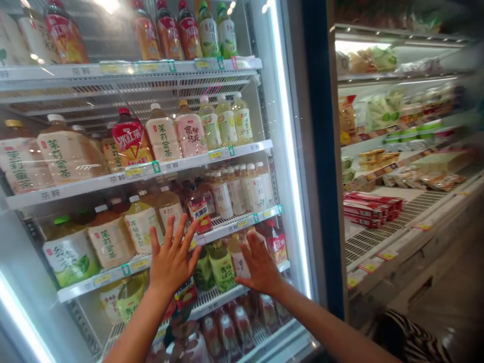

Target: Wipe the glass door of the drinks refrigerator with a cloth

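Note:
My left hand [172, 259] is raised with its fingers spread, holding nothing. It covers part of the shelf of tea bottles behind it, where a small bottle with a red and black label [199, 209] stands near its fingertips. To the right, my right hand [260, 264] is also open and without anything in it. Behind that one are green-labelled tea bottles [222, 267] on a lower shelf and a red-labelled bottle [278, 244]. Reflections suggest glass between the hands and the drinks; whether either palm touches it I cannot tell.
The drinks cooler [227, 151] has several shelves of bottles and a bright light strip [289, 136] along its right side. Past a dark blue frame [321, 151] stands an open refrigerated display with packaged food and red boxes [372, 207]. Striped fabric [412, 338] shows at lower right.

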Demonstrator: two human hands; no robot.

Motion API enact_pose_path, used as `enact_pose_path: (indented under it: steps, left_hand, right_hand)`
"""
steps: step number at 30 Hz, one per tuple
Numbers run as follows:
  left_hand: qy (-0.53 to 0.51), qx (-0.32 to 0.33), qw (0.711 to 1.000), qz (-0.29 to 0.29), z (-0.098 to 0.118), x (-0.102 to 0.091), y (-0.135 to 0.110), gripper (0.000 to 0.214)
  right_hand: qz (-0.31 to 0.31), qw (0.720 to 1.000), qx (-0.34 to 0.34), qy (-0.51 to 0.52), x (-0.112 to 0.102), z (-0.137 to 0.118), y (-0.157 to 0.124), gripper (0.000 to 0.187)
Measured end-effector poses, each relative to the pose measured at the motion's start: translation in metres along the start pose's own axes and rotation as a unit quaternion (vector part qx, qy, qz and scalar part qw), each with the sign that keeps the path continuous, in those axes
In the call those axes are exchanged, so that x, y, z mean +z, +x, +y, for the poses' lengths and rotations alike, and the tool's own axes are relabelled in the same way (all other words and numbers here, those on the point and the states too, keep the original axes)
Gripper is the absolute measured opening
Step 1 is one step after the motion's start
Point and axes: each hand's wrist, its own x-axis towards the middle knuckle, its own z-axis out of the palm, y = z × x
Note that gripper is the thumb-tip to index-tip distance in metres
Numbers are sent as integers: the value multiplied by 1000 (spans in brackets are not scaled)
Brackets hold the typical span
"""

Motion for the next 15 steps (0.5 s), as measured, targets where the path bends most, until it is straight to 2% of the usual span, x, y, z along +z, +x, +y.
enact_pose_path:
  steps: [2,6,8,9,11,13,15]
  left_hand:
    - [7,-11,1000,9,3,3,-3,76]
    - [21,-6,1000,12,4,2,-3,76]
    - [23,-1,1000,13,3,1,-3,76]
    - [23,-1,1000,13,3,1,-3,76]
    - [20,-2,1000,18,3,2,-4,75]
    - [16,-1,1000,26,3,4,-5,74]
    - [14,1,999,31,2,6,-5,72]
  right_hand:
    - [-3,1000,16,2,1,-5,-2,108]
    - [46,994,102,-19,-1,16,70,113]
    - [69,991,117,-15,2,11,80,113]
    - [68,991,115,-10,4,1,70,112]
    - [31,995,99,-4,9,-29,33,109]
    - [-47,995,81,-23,13,-58,-2,101]
    - [-84,993,75,-44,16,-73,-5,101]
